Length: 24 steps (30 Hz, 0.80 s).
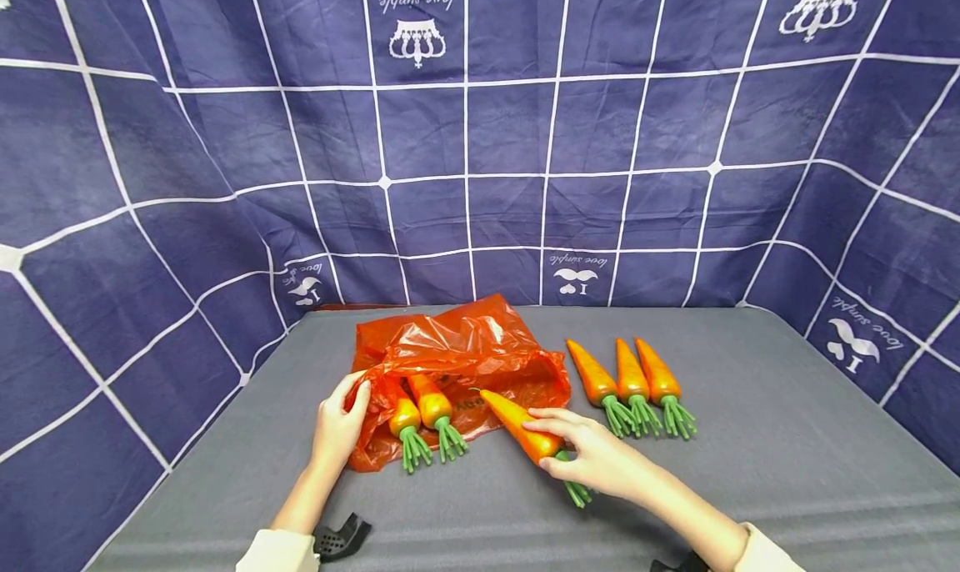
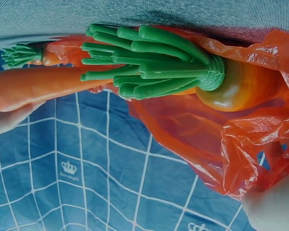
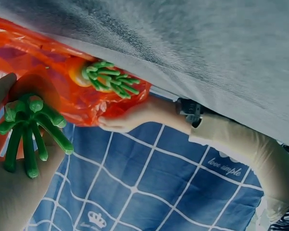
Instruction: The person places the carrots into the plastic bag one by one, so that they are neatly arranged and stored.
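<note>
A thin red plastic bag (image 1: 450,336) lies on the grey table, its mouth facing me. My left hand (image 1: 341,413) pinches the bag's left edge. Two carrots (image 1: 431,403) with green stems lie in the mouth, tips inside and stems sticking out over the near edge. My right hand (image 1: 588,454) grips another carrot (image 1: 517,422) near its stem end, its tip pointing at the bag's opening. In the left wrist view the stems (image 2: 168,62) of a bagged carrot fill the middle. From the right wrist, the held carrot's green stems (image 3: 31,125) show close up.
Three carrots (image 1: 632,380) lie side by side to the right of the bag, stems toward me. A blue cloth (image 1: 502,130) with white grid lines hangs behind and at both sides of the grey table (image 1: 750,405). Black wrist devices (image 1: 341,537) sit at both wrists.
</note>
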### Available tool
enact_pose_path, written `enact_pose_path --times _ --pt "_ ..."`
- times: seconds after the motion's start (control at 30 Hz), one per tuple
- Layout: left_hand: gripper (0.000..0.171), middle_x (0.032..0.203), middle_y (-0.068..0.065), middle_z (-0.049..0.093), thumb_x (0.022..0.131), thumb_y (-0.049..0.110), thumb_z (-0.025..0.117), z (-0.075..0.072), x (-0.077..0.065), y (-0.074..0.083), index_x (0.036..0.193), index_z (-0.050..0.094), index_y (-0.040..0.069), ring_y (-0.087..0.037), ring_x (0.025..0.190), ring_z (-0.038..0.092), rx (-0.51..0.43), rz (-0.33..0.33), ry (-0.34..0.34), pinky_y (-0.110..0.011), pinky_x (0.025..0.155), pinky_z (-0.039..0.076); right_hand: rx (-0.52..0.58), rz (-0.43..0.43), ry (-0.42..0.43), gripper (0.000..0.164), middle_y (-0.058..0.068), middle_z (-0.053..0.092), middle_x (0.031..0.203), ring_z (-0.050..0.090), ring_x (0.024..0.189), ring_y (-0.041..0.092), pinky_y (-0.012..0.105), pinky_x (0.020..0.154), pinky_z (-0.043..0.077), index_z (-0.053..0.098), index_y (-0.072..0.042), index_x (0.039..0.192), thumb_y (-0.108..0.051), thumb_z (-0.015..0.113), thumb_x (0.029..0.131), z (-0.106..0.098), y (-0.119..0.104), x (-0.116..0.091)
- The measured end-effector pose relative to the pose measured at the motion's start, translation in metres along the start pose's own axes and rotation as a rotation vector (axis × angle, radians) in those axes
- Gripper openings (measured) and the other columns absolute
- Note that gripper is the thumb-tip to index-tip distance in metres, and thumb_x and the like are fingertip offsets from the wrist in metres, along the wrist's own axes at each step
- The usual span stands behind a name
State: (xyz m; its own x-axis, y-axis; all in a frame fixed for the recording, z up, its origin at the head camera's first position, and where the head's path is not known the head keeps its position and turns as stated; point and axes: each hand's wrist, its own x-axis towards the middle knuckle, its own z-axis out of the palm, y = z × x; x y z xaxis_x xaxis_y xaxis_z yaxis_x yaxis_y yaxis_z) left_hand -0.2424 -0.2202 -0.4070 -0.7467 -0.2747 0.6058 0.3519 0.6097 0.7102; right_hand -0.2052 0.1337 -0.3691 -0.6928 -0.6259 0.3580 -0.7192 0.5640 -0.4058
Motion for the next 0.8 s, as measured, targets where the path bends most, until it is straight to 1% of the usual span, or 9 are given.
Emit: enact_pose_path --times 0.17,0.3,0.4,0.5,0.63,0.8 --pt "0.017 0.096 -0.011 0.068 0.087 0.014 0.057 -0.001 -0.001 0.001 0.102 0.065 0.01 0.014 0.08 0.049 -0.006 -0.012 -0.006 -0.002 0.074 0.035 0.004 0.037 -0.04 0.043 0.004 0.054 0.127 0.054 0.112 0.023 0.032 0.087 0.047 0.058 -0.016 0.12 -0.021 0.064 0.079 0.01 -0.001 0.017" --pt "0.017 0.097 -0.009 0.069 0.087 0.015 0.057 -0.001 -0.001 0.002 0.102 0.065 0.012 0.015 0.081 0.049 -0.01 -0.013 -0.014 -0.002 0.074 0.035 0.007 0.081 -0.065 0.043 0.005 0.052 0.129 0.051 0.117 0.023 0.039 0.092 0.043 0.057 -0.015 0.121 -0.022 0.064 0.079 0.017 0.0 0.029" --pt "0.018 0.097 -0.008 0.069 0.087 0.016 0.057 0.0 0.0 0.002 0.103 0.065 0.013 0.016 0.082 0.048 -0.007 -0.016 -0.014 -0.002 0.075 0.035 0.013 0.088 -0.064 0.044 0.006 0.052 0.13 0.05 0.119 0.024 0.043 0.095 0.041 0.057 -0.015 0.122 -0.021 0.063 0.079 0.023 0.002 0.038" --pt "0.018 0.097 -0.009 0.069 0.087 0.015 0.057 0.0 0.0 0.002 0.103 0.065 0.013 0.016 0.082 0.048 -0.008 -0.011 -0.014 -0.002 0.075 0.035 0.022 0.092 -0.05 0.044 0.008 0.052 0.13 0.05 0.118 0.025 0.044 0.095 0.041 0.057 -0.014 0.122 -0.02 0.063 0.079 0.028 0.003 0.046" --pt "0.018 0.097 -0.009 0.069 0.087 0.014 0.057 0.0 0.0 0.001 0.103 0.065 0.012 0.016 0.082 0.048 -0.008 -0.004 -0.015 -0.002 0.075 0.035 0.038 0.101 -0.038 0.044 0.009 0.053 0.128 0.051 0.117 0.025 0.043 0.094 0.041 0.057 -0.012 0.121 -0.019 0.062 0.078 0.033 0.005 0.056" --pt "0.017 0.096 -0.009 0.069 0.087 0.014 0.057 0.0 -0.001 0.001 0.102 0.065 0.012 0.016 0.081 0.048 -0.013 -0.009 -0.014 -0.002 0.075 0.035 0.066 0.115 -0.043 0.044 0.01 0.053 0.127 0.05 0.117 0.026 0.042 0.095 0.041 0.057 -0.011 0.121 -0.019 0.062 0.078 0.041 0.006 0.067"
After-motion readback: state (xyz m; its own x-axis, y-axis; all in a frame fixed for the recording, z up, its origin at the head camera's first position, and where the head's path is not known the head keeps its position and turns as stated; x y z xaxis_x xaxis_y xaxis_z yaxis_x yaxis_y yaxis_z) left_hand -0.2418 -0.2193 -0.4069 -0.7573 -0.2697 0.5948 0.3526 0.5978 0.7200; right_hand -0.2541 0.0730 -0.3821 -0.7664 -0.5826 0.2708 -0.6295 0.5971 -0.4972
